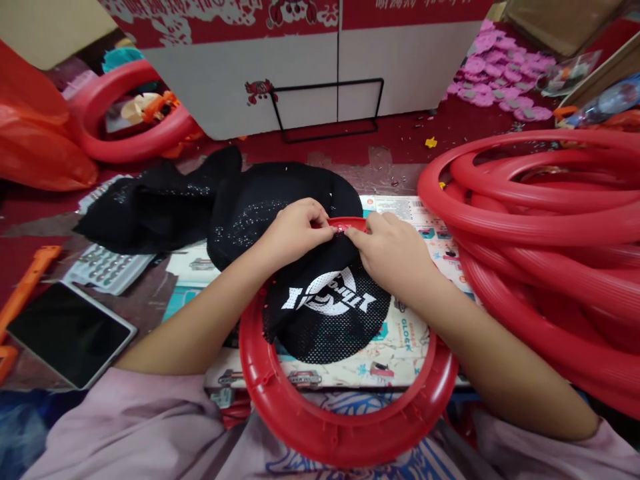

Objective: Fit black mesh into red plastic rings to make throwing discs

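Note:
A red plastic ring (345,427) lies in front of me with a black mesh net (325,313) carrying a white logo stretched partly over it. My left hand (295,230) pinches the net's edge at the ring's far rim. My right hand (395,250) pinches the same edge right beside it, fingertips almost touching the left ones. Both hands are closed on the mesh. The ring's far rim shows only as a short red strip between the fingers.
A heap of black mesh nets (200,200) lies behind the hands. Stacked red rings (540,227) fill the right side. A tablet (70,333), a calculator (107,267) and another red ring (125,127) sit at the left. A white and red box (320,73) stands at the back.

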`<state>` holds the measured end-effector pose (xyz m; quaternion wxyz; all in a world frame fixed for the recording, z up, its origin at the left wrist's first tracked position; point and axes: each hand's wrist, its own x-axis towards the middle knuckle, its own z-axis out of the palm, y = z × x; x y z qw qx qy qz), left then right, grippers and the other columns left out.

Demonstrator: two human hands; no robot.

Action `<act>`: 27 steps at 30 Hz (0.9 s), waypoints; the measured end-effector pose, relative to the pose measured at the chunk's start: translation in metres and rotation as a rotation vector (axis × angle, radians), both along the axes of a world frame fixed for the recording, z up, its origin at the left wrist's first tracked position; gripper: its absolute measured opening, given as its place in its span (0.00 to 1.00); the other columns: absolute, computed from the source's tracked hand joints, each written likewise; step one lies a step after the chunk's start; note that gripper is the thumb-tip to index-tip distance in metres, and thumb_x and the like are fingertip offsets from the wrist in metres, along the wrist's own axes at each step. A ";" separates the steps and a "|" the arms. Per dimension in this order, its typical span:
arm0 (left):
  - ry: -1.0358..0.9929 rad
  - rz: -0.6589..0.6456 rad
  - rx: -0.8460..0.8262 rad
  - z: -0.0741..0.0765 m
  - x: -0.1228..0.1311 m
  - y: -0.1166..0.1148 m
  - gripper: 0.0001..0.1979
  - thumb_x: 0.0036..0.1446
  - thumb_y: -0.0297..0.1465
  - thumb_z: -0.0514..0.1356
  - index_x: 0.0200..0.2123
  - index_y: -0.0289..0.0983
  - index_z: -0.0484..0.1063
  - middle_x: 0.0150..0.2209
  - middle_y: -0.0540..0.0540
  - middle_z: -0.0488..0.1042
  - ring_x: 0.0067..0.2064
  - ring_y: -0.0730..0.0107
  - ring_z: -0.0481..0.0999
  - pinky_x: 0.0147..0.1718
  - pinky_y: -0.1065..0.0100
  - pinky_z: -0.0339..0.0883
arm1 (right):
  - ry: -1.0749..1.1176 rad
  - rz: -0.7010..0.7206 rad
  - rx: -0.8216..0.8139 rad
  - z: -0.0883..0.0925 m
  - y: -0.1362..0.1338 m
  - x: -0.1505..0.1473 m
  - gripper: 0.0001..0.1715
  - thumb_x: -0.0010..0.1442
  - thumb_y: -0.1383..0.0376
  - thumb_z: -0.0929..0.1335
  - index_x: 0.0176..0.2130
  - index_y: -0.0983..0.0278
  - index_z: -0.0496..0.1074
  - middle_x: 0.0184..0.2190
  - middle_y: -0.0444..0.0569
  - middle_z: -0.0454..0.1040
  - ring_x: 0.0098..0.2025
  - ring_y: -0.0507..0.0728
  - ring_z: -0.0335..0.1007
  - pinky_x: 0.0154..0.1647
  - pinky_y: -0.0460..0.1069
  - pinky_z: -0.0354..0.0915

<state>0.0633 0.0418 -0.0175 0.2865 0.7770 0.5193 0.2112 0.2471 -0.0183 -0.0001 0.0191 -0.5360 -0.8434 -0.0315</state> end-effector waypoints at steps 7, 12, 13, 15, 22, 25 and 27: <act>-0.185 -0.103 -0.217 0.016 -0.016 0.000 0.17 0.49 0.38 0.63 0.41 0.36 0.70 0.43 0.44 0.76 0.44 0.62 0.75 0.44 0.61 0.67 | 0.120 0.114 -0.170 0.012 -0.014 0.013 0.20 0.63 0.68 0.61 0.54 0.60 0.70 0.45 0.50 0.75 0.39 0.57 0.71 0.32 0.49 0.57; 0.209 -0.141 -0.021 0.027 -0.016 -0.005 0.20 0.47 0.38 0.63 0.44 0.40 0.70 0.46 0.47 0.75 0.51 0.54 0.70 0.53 0.53 0.57 | 0.079 0.095 -0.222 0.008 -0.013 0.013 0.17 0.62 0.70 0.61 0.48 0.62 0.73 0.43 0.48 0.76 0.39 0.58 0.72 0.29 0.49 0.56; 0.241 -0.133 -0.003 0.028 -0.016 -0.006 0.19 0.48 0.38 0.63 0.44 0.41 0.70 0.45 0.47 0.75 0.51 0.54 0.69 0.52 0.52 0.56 | 0.074 0.091 -0.209 0.007 -0.013 0.013 0.17 0.62 0.71 0.61 0.47 0.62 0.73 0.42 0.48 0.76 0.38 0.58 0.72 0.27 0.49 0.55; 0.290 -0.132 0.038 0.030 -0.018 -0.008 0.17 0.48 0.37 0.62 0.43 0.41 0.69 0.44 0.47 0.75 0.49 0.54 0.69 0.51 0.53 0.55 | 0.065 0.073 -0.193 0.007 -0.012 0.014 0.16 0.62 0.70 0.61 0.46 0.62 0.74 0.40 0.48 0.76 0.37 0.57 0.72 0.26 0.49 0.53; 0.455 -0.247 0.224 0.038 -0.023 -0.010 0.14 0.49 0.37 0.60 0.41 0.42 0.72 0.40 0.46 0.74 0.49 0.50 0.67 0.53 0.49 0.51 | 0.185 0.107 -0.137 0.003 -0.007 0.013 0.17 0.61 0.68 0.62 0.47 0.62 0.75 0.41 0.50 0.76 0.40 0.57 0.71 0.33 0.49 0.57; 0.233 -0.259 0.222 0.034 -0.017 -0.010 0.12 0.55 0.37 0.56 0.38 0.39 0.74 0.50 0.43 0.71 0.55 0.54 0.66 0.57 0.53 0.53 | 0.247 0.138 -0.067 -0.001 -0.006 0.012 0.18 0.62 0.68 0.61 0.46 0.63 0.75 0.40 0.51 0.76 0.40 0.57 0.70 0.34 0.49 0.58; 0.097 -0.292 0.111 0.030 -0.012 -0.009 0.11 0.56 0.36 0.55 0.34 0.37 0.74 0.51 0.43 0.72 0.54 0.59 0.69 0.55 0.57 0.58 | 0.272 0.126 -0.033 -0.004 -0.005 0.012 0.18 0.62 0.68 0.60 0.45 0.63 0.76 0.38 0.51 0.75 0.39 0.57 0.69 0.33 0.49 0.57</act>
